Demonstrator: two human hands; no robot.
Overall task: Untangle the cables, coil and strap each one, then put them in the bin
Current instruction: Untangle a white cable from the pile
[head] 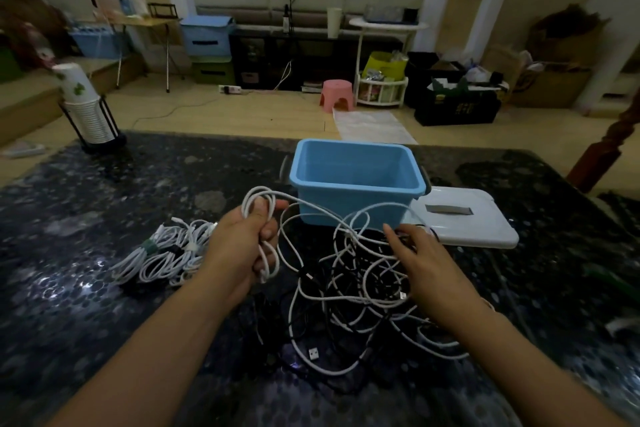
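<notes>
My left hand (242,243) grips a partly wound coil of white cable (265,218), loops showing above and below the fist. The same cable runs right into a tangle of white and black cables (353,295) on the dark table. My right hand (420,260) reaches into the top of that tangle with fingers extended; whether it pinches a strand I cannot tell. A blue bin (356,180) stands empty just beyond the tangle. Several coiled, strapped white cables (162,253) lie left of my left hand.
The bin's white lid (464,218) lies flat to the right of the bin. A stack of paper cups in a black holder (86,111) stands at the table's far left corner. A wooden post (602,149) rises at the far right edge.
</notes>
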